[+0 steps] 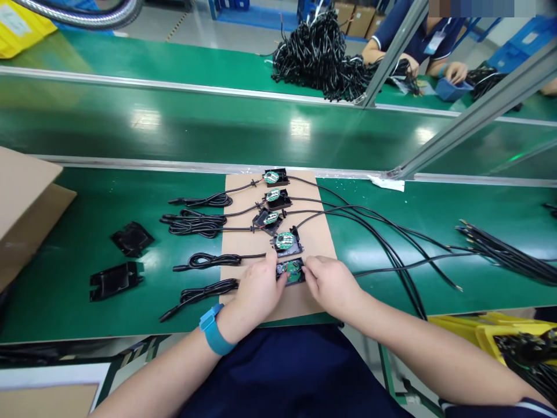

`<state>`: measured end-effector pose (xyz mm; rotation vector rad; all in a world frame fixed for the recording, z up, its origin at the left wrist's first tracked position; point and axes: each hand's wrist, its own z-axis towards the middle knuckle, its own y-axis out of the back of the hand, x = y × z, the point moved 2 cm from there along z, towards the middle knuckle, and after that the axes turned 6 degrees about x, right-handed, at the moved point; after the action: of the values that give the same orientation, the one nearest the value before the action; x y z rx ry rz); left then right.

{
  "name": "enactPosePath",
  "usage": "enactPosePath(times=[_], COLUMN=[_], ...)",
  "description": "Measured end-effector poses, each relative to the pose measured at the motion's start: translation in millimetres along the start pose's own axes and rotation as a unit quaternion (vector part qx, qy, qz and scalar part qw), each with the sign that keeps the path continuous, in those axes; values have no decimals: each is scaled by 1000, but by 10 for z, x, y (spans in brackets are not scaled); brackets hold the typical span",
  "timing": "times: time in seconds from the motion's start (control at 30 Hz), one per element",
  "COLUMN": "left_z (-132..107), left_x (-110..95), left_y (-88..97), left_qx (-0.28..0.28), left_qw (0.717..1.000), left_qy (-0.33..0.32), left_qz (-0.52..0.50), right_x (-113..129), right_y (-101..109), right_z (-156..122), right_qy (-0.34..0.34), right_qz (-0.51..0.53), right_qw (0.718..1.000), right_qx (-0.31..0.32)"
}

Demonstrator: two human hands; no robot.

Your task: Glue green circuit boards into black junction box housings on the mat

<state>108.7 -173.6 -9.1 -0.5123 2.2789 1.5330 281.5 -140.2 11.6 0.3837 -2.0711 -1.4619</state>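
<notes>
Both my hands press on a small black housing with a round green circuit board, the nearest in a row lying on a brown cardboard sheet. My left hand, with a blue wrist strap, grips its left side with curled fingers. My right hand pinches its right side. Several more such housings lie in a line further up the sheet, each with black cables running left and right.
Two loose black covers lie on the green bench at left, near a cardboard box. Loose black cables lie at right, above a yellow bin. Across the conveyor, another person sits by a cable pile.
</notes>
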Motion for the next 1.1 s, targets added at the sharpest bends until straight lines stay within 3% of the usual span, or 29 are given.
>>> enactPosePath(times=[0.17, 0.43, 0.67, 0.87, 0.97, 1.1], left_z=[-8, 3, 21, 32, 35, 48], left_x=[-18, -14, 20, 21, 14, 10], left_y=[5, -3, -25, -10, 11, 38], left_qx=[6, 13, 11, 11, 9, 15], left_qw=[1000, 1000, 1000, 1000, 999, 999], left_qy=[-3, 0, -9, -17, -15, -14], left_qz=[5, 25, 13, 21, 27, 39], right_x=[75, -242, -199, -46, -26, -60], right_y=[7, 49, 180, 142, 121, 133], right_z=[-48, 200, 363, 249, 246, 342], right_qy=[-13, -27, -48, -29, -50, -63], right_qz=[-54, 189, 116, -6, 7, 28], right_qw=[998, 980, 986, 998, 997, 992], right_qx=[-23, 47, 108, 60, 51, 106])
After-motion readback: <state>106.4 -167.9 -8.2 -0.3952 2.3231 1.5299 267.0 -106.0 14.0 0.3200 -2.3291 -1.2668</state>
